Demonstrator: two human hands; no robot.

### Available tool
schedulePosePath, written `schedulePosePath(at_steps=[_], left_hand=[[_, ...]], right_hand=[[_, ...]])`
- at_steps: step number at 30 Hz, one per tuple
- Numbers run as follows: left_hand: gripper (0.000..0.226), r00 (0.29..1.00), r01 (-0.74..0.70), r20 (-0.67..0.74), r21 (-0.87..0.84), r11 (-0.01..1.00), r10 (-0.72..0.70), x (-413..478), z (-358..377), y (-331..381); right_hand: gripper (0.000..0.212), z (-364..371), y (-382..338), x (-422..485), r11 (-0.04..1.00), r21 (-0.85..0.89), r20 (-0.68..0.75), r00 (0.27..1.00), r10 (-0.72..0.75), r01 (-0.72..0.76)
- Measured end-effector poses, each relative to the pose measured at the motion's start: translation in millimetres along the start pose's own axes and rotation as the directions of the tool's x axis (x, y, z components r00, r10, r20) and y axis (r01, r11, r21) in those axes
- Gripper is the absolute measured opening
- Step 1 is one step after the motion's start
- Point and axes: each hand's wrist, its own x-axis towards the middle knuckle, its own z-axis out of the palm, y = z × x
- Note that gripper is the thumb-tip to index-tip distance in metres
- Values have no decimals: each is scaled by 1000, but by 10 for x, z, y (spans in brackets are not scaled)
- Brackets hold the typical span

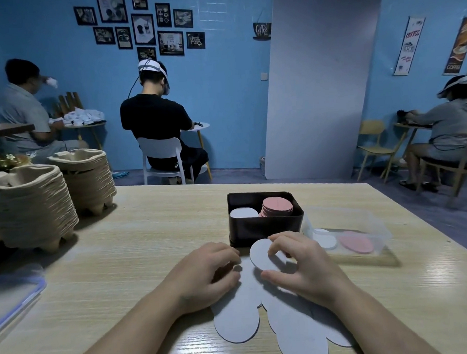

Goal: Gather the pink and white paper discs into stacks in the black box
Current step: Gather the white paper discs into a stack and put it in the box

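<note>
While loose discs [237, 322] remain, step: white ones being gathered.
Right hand [299, 265]: white disc [261, 255] pinched, just short of black box [265, 229].
Left hand [210, 272]: curled on loose discs beneath; grip unclear.
Next: disc to be set on white stack [243, 212] beyond.

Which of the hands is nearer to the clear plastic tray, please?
The right hand: it is just left of the clear plastic tray, pinching a white disc. The left hand is farther left, over the spread discs.
</note>
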Motion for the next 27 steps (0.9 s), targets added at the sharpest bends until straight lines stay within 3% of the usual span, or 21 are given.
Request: schedulePosePath(at_steps=[10, 18, 27], left_hand=[[30, 999, -34, 26, -68, 997, 36, -10, -45, 6], [22, 998, 34, 57, -57, 998, -31, -18, -53, -56], [23, 961, 255, -130, 81, 964, -243, 7, -15, -109]], right_hand=[[36, 11, -16, -16, 999, -37, 58, 998, -4, 6], [36, 8, -16, -17, 1000, -26, 61, 998, 3, -1], [35, 21, -25, -8, 1000, -24, 67, 998, -14, 15]])
